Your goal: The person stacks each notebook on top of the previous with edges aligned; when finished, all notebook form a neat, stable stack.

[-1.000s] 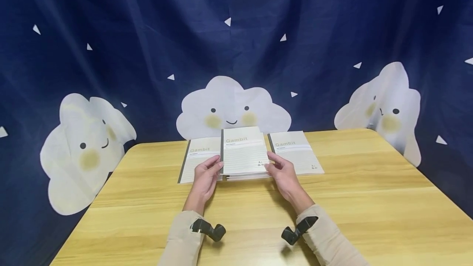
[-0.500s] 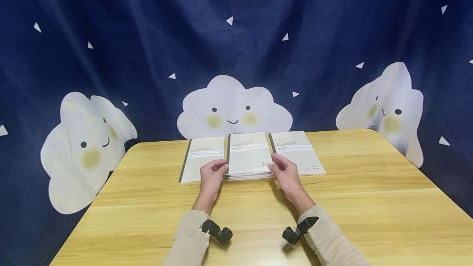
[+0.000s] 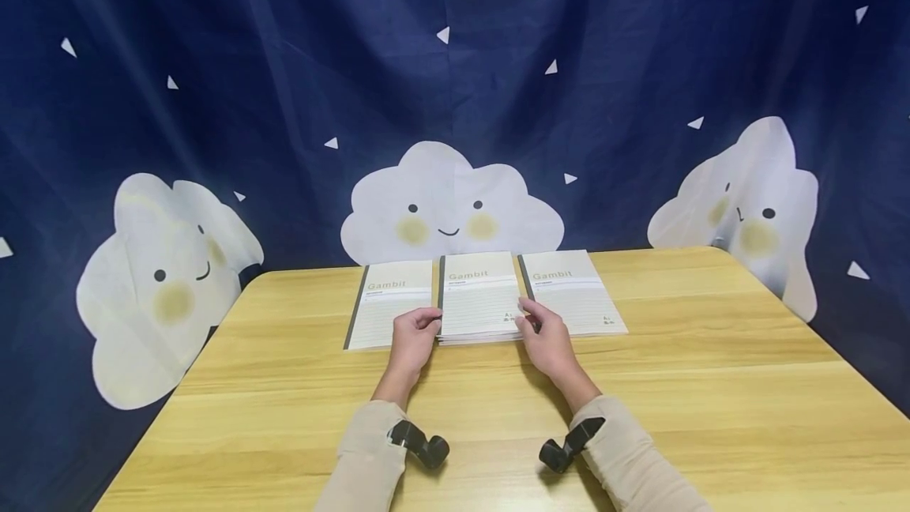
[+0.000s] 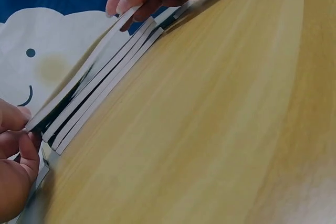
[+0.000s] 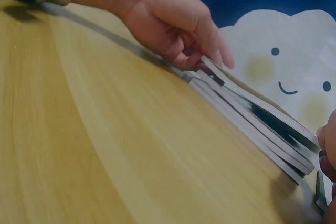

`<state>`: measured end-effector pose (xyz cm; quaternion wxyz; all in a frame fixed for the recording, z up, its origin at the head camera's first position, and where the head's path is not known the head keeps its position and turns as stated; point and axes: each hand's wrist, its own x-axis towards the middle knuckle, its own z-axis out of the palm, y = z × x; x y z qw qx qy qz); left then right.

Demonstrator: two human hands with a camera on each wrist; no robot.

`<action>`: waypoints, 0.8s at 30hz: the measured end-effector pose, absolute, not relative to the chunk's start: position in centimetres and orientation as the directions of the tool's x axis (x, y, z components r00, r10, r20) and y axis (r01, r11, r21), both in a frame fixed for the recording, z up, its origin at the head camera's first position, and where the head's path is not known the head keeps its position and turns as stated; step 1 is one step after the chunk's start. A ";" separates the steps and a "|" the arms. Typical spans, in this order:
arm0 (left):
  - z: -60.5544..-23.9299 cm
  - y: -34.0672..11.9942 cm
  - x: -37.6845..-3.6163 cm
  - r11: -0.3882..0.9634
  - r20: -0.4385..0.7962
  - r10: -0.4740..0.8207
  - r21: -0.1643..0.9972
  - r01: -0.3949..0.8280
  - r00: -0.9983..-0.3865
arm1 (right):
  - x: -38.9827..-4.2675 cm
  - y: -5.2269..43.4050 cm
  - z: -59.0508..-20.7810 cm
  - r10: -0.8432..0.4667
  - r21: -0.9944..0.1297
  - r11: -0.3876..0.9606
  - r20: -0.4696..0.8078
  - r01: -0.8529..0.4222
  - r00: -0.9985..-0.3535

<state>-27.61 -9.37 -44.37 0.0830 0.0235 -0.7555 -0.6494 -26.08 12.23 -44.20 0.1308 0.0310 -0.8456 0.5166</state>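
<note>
Left hand (image 3: 411,336) and right hand (image 3: 543,336) pinching the top notebook (image 3: 478,297) of the middle pile, on the worktop (image 3: 697,401), between two notebooks.

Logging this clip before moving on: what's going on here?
A person at a wooden table has both hands on a middle stack of notebooks. The left hand pinches the top notebook's near left corner and the right hand its near right corner, lifting that edge slightly off the ones below. Single Gambit notebooks lie flat to the left and right.
</note>
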 end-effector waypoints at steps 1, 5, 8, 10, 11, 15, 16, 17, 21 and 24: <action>-44.4 -9.3 -27.6 0.162 0.094 -0.141 0.984 0.071 -0.986 | -26.1 12.2 -44.2 0.080 -0.853 0.485 0.263 -0.193 -0.962; -44.3 -9.2 -27.7 0.183 0.077 -0.134 0.982 0.052 -0.988 | -26.3 12.2 -44.6 0.070 -0.809 0.552 0.287 -0.203 -0.955; -44.3 -9.2 -27.7 0.200 0.072 -0.132 0.979 0.044 -0.989 | -26.3 12.2 -44.8 0.065 -0.786 0.584 0.296 -0.204 -0.953; -44.3 -9.3 -27.8 0.203 0.066 -0.133 0.978 0.038 -0.989 | -26.4 12.2 -44.8 0.064 -0.774 0.599 0.301 -0.205 -0.952; -44.3 -9.3 -27.8 0.206 0.065 -0.133 0.978 0.037 -0.989 | -26.4 12.2 -44.8 0.063 -0.769 0.605 0.302 -0.204 -0.951; -44.4 -9.3 -27.9 0.211 0.061 -0.138 0.977 0.031 -0.989 | -26.4 12.1 -44.8 0.066 -0.752 0.628 0.309 -0.201 -0.949; -44.4 -9.3 -27.9 0.214 0.061 -0.140 0.976 0.029 -0.988 | -26.4 12.1 -44.8 0.067 -0.749 0.632 0.310 -0.200 -0.948; -44.4 -9.2 -27.9 0.219 0.062 -0.141 0.975 0.029 -0.988 | -26.4 12.1 -44.8 0.069 -0.748 0.633 0.310 -0.199 -0.948; -44.3 -9.2 -27.8 0.255 0.060 -0.139 0.967 0.023 -0.988 | -26.4 12.0 -44.9 0.077 -0.752 0.632 0.299 -0.185 -0.951; -44.3 -9.2 -27.7 0.292 0.056 -0.124 0.956 0.018 -0.991 | -26.5 11.9 -44.9 0.083 -0.755 0.632 0.293 -0.177 -0.953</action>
